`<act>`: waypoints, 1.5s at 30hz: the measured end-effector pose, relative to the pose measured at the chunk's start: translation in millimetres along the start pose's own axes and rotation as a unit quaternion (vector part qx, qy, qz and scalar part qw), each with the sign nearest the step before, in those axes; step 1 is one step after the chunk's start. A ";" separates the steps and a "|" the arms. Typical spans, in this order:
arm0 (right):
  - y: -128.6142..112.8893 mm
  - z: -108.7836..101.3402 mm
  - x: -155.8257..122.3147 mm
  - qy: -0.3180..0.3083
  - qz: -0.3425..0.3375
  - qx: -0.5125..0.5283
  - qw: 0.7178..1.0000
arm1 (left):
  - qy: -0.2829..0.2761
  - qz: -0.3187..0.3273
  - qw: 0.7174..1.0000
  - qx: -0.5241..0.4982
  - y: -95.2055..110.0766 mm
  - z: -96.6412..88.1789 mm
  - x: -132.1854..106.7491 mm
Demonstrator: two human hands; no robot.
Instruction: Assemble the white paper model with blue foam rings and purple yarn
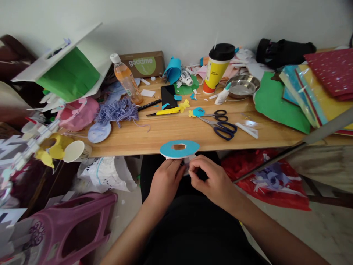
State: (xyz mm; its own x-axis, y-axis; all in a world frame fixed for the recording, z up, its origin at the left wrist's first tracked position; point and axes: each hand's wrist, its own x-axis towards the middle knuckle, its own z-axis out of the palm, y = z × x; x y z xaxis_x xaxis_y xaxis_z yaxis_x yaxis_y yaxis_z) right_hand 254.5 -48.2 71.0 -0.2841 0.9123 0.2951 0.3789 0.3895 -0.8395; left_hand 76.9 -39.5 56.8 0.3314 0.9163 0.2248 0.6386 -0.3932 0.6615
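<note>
A flat blue ring point(190, 147) with a hole in its middle and a white underside is held level just past the table's front edge. My left hand point(167, 178) has its fingers closed on the near side of the ring, from below. Close by on the right, my right hand point(211, 175) is pinched beside a small whitish piece point(190, 159) under the ring's rim; what lies between its fingertips is too small to make out. Beyond the ring lie two pairs of scissors point(225, 129), a yellow utility knife point(167, 111) and blue and yellow cutouts point(198, 112).
On the wooden table point(132, 138) stand a drink bottle point(127, 79), a yellow cup point(216, 70), a glue bottle point(223, 95) and a steel bowl point(242, 86). Purple yarn point(118, 110) and a paper cup point(77, 151) sit left. A pink stool point(63, 221) stands below.
</note>
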 end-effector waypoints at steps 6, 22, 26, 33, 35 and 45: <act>-2.3 -2.7 -3.2 -0.027 0.008 0.034 0.999 | 0.006 -0.012 1.000 0.011 -0.3 0.8 0.5; 1.2 -11.1 -14.3 -0.120 0.023 0.072 0.990 | -0.008 -0.016 1.000 -0.019 3.7 -0.7 1.0; 1.9 -12.7 -13.7 -0.107 0.022 0.068 0.992 | -0.005 -0.017 1.000 -0.019 4.2 2.5 2.0; 8.3 -14.9 -20.0 -0.018 0.089 0.014 0.996 | -0.005 -0.027 0.998 -0.048 -3.4 2.1 4.1; 6.5 -12.3 -24.6 -0.007 0.121 -0.009 0.993 | 0.000 -0.025 0.998 -0.051 -4.9 1.5 3.8; -5.2 -3.7 -34.3 -0.041 0.098 -0.028 0.994 | -0.024 -0.072 0.990 -0.116 -6.6 4.3 -7.7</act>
State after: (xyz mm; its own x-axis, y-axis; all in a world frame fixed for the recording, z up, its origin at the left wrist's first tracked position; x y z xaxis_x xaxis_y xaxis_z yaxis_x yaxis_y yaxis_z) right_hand 265.5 -81.0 66.9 -0.2698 0.9588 0.0891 0.4820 0.2146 -0.8495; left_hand 73.1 -44.2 47.6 0.2841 0.9549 0.0862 0.5067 -0.2259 0.8320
